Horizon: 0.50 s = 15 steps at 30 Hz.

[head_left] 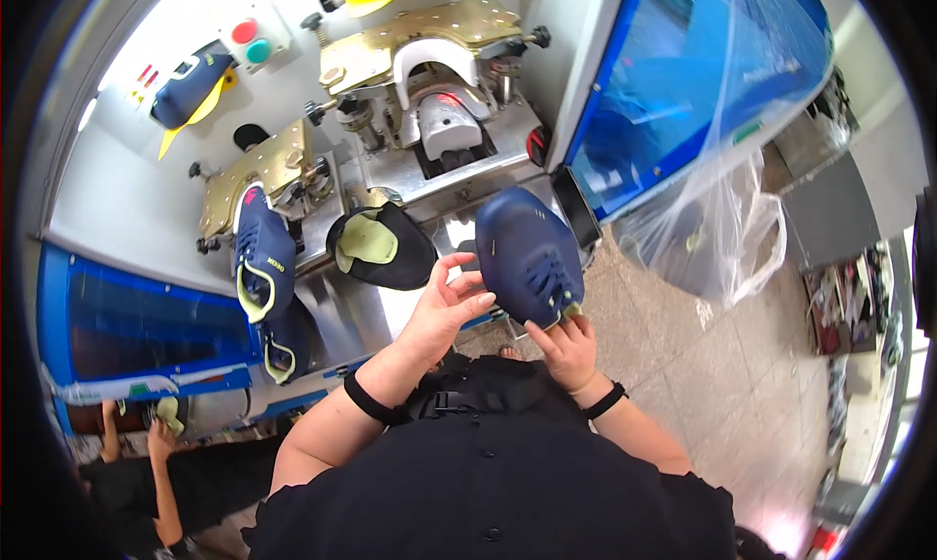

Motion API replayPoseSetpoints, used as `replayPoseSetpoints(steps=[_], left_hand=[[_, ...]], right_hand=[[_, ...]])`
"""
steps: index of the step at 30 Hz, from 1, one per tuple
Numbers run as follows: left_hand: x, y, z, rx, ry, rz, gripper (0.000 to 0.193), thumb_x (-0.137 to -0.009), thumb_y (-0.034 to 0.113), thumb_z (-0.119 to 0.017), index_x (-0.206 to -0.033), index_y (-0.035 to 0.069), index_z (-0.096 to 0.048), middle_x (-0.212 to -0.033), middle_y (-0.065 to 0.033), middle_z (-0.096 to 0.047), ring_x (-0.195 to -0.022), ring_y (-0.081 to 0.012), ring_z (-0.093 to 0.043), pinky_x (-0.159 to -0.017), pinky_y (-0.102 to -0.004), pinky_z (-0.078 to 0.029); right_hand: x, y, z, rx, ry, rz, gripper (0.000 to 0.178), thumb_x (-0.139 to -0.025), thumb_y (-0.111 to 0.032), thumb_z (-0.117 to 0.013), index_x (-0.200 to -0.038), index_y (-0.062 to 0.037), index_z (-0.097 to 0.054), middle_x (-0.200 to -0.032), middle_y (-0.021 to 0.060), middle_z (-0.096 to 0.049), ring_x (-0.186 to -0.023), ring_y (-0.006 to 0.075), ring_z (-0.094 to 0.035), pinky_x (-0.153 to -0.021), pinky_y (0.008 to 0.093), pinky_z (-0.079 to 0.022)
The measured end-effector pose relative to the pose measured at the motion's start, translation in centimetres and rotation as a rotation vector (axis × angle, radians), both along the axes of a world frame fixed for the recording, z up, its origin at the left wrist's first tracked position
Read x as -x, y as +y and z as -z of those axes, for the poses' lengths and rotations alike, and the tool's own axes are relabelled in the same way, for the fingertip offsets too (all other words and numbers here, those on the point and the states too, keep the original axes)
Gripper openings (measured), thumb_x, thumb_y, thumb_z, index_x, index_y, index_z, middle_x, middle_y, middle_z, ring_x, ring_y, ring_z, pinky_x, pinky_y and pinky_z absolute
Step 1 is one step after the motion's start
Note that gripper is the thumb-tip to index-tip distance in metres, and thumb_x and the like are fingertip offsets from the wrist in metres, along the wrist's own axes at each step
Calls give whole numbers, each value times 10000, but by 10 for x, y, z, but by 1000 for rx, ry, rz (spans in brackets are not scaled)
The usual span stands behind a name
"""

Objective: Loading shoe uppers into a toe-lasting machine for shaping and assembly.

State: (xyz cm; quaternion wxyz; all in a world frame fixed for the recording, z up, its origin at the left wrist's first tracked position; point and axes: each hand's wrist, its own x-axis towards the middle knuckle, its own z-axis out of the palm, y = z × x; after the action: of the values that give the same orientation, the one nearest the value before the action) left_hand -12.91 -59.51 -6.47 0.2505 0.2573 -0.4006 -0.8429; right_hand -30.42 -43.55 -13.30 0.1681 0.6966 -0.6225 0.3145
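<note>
In front of my body a dark blue shoe upper (522,248) with laces is held up, its rounded toe pointing away from me. My right hand (568,355) grips it at the near end, below the laces, thumb and fingers closed on the edge. At the shoe's left side my left hand (444,311) has its fingers curved and apart, holding nothing; whether a fingertip touches the shoe I cannot tell. Just beyond that hand lies a black upper with a pale green lining (376,246) on the metal ledge. Farther left, a blue laced upper (264,258) rests against the machine.
A machine with a brass-coloured plate (420,38) and a grey metal form (449,121) stands ahead. Red and green push buttons (251,41) sit on its wall. A clear plastic bag (717,233) hangs at right by a blue panel. At lower left a co-worker's hands (161,438) handle a pale green piece.
</note>
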Motion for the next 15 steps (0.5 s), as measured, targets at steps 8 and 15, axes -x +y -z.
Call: replayPoseSetpoints(steps=[8, 15], left_hand=[[-20, 34, 2, 87, -130, -271, 537, -797, -73, -693, -1275, 29, -471, -1188, -57, -585, -1127, -155, -555, -998, -321, -445], [-80, 86, -5, 269, -276, -558, 386, -790, -83, -683, -1140, 20, -556, -1077, -33, -622, -1025, -109, -567, -918, -289, -459]], right_hand=[[-1, -26, 12, -156, 9, -356, 458, -770, -143, -567, -1207, -271, -620, -953, -8, -624, -950, 201, -575, -893, 398, -422], [-14, -49, 22, -243, -253, -743, 538, -746, -73, -694, -1250, -90, -508, -1060, 109, -590, -974, 281, -581, -851, 412, -474]])
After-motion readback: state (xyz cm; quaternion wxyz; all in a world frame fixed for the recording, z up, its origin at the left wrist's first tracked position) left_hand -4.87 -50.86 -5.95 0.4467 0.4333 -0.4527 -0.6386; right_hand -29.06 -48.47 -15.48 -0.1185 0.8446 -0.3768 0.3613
